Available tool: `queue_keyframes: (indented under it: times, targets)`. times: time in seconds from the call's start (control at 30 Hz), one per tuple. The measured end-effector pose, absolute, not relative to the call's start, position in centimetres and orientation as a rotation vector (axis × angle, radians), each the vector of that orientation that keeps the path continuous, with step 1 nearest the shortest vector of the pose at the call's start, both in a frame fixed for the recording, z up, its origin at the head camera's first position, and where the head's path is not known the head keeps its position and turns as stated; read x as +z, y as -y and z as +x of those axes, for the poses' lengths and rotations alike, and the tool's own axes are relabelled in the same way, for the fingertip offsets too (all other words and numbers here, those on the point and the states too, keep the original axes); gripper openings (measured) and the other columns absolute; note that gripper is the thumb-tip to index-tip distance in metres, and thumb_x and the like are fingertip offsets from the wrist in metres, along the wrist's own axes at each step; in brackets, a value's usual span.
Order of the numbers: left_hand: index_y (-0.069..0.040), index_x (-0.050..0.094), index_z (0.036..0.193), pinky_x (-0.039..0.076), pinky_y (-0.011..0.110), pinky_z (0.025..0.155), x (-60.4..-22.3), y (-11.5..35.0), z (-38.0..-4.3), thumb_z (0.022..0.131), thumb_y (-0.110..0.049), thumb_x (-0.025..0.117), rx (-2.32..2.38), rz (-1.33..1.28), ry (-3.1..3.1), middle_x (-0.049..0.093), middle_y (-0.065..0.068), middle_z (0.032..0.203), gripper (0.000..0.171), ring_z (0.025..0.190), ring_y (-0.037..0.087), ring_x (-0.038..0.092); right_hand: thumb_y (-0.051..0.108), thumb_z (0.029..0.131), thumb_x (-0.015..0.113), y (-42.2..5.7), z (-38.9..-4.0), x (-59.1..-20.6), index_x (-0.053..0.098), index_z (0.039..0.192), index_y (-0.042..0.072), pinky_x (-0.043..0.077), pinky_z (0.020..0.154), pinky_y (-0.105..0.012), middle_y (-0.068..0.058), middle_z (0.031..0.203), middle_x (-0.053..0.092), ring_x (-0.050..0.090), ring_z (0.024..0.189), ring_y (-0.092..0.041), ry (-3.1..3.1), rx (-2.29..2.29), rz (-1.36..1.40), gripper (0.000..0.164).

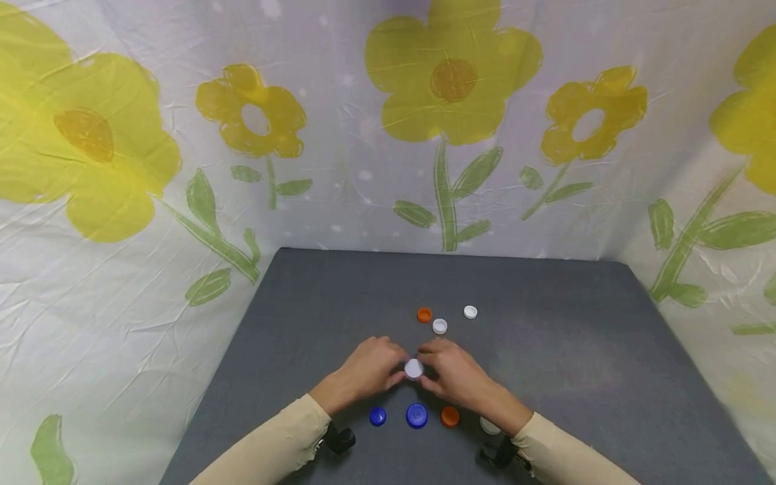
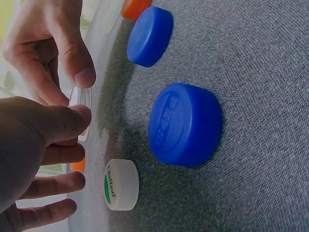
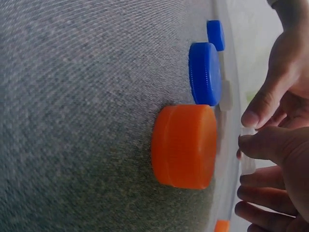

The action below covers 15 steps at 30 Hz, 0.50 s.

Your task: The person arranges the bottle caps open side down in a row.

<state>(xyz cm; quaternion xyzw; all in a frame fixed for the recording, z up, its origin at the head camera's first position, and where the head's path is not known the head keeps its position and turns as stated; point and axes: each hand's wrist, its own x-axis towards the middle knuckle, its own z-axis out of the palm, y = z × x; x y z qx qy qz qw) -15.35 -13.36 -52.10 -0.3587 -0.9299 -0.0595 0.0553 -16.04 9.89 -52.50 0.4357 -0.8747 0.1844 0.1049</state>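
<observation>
Between both hands is a white bottle cap [image 1: 413,369], held just above the table with its flat top showing in the head view. My left hand [image 1: 371,367] pinches one side of it between thumb and forefinger, other fingers spread in the left wrist view. The thumb and fingers of my right hand [image 1: 453,370] pinch the opposite side. A white cap with green and dark print [image 2: 121,184] lies close under the left hand, hidden from the head view. Nearer my body lie a small blue cap [image 1: 378,416], a larger blue cap [image 1: 416,415] and an orange cap [image 1: 450,417].
Another white cap [image 1: 490,426] is partly covered by the right wrist. Beyond the hands lie an orange cap [image 1: 424,314] and two white caps, one near [image 1: 439,327] and one farther right [image 1: 470,312], hollow sides up. Flower-printed cloth [image 1: 339,168] surrounds the grey table [image 1: 545,303].
</observation>
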Motion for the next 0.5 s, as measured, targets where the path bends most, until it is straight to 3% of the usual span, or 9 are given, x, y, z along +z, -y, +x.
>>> queue_keyframes:
  times: [0.5]
  targets:
    - [-0.023,0.079,0.092,0.053,0.036,0.071,-53.0,12.2,-14.9,0.093,-0.039,0.087,0.087,-1.074,2.817,0.078,-0.008,0.089,0.018,0.084,0.018,0.068,0.018,0.086,0.091,-9.6,-15.6,-53.5,0.084,0.102,0.010,0.059,0.100,-0.046,-0.011,0.118,0.080,0.075,0.109,-0.029,2.637,0.442,1.298,0.020]
